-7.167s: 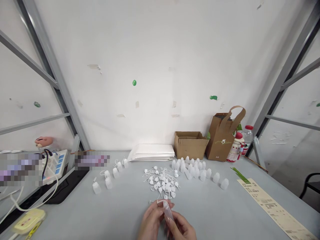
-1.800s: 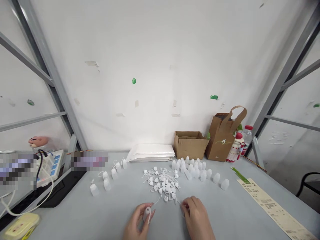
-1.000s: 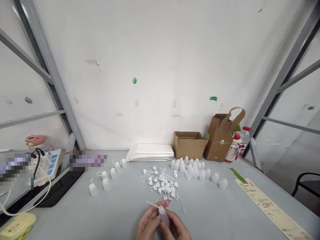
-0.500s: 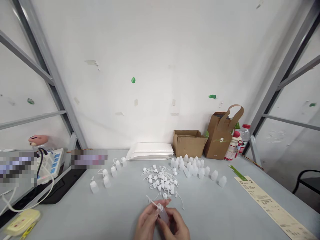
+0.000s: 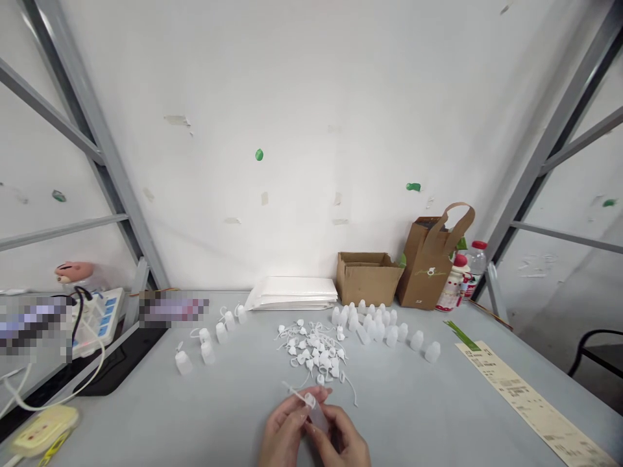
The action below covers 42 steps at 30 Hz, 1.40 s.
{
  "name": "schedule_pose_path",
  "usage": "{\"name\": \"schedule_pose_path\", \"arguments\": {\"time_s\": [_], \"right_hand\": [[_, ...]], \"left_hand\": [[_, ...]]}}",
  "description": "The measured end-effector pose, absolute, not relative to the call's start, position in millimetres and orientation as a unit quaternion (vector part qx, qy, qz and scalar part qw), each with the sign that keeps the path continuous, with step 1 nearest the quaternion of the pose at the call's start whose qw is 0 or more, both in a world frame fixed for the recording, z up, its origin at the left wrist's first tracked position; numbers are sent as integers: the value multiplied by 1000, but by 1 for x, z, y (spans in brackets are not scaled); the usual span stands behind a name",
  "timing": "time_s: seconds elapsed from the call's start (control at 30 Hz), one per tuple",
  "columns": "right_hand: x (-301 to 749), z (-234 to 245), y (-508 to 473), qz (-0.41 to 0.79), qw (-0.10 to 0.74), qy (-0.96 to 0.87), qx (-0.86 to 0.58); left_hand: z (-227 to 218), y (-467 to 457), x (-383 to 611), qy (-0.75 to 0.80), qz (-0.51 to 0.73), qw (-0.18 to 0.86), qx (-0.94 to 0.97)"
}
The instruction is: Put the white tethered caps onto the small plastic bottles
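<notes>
Near the front edge of the table, both hands hold one small translucent plastic bottle (image 5: pixel 317 416), tilted with its top toward the upper left. My left hand (image 5: pixel 286 425) is closed around its neck end, where a white cap with a thin strap (image 5: pixel 293 390) sits. My right hand (image 5: pixel 341 436) grips the lower body of the bottle, fingers curled. Just beyond the hands lies a loose pile of white strapped caps (image 5: pixel 316 350). Several bottles without caps (image 5: pixel 379 326) stand to the right, and several capped bottles (image 5: pixel 207 352) to the left.
A cardboard box (image 5: pixel 368 285), a brown paper bag (image 5: pixel 426 275) and white envelopes (image 5: pixel 292 294) are along the wall. A paper strip (image 5: pixel 530 402) lies at right. On the left are a power strip (image 5: pixel 104 318), cables, a black tablet-like slab (image 5: pixel 121 357) and a yellow case (image 5: pixel 46 429).
The strap end of the cap has shifted slightly left and down. Both hands keep nearly the same place and grip on the bottle.
</notes>
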State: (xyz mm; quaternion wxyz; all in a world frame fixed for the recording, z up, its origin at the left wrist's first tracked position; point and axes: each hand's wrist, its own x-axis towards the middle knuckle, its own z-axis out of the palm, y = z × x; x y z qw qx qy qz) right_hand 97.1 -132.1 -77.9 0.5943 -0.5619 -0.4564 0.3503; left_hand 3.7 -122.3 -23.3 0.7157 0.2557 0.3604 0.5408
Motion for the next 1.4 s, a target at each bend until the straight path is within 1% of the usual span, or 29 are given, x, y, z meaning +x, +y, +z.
{"name": "schedule_pose_path", "arguments": {"time_s": [0.27,0.5,0.63,0.8,1.13,1.3,1.4], "right_hand": [[98,-82,-132,394,616,-428,-531],[99,-72,-131,510,637,-371,-444],[99,-71,-131,536,641,-360,-415],[102,-69,-131,559,627,-368,-399],[107,-67,-131,598,608,-376,-363],[111,-60,-132,639,552,-402,-356],[113,-56,-131,641,547,-408,-353]], "left_hand": [[-27,-121,2,332,540,737,234],[-27,-119,1,274,516,787,198],[-29,-119,0,234,505,812,173],[-29,-120,0,222,503,820,162],[-18,-124,4,250,494,812,186],[-21,-122,6,294,488,798,196],[-24,-122,6,304,504,784,199]]}}
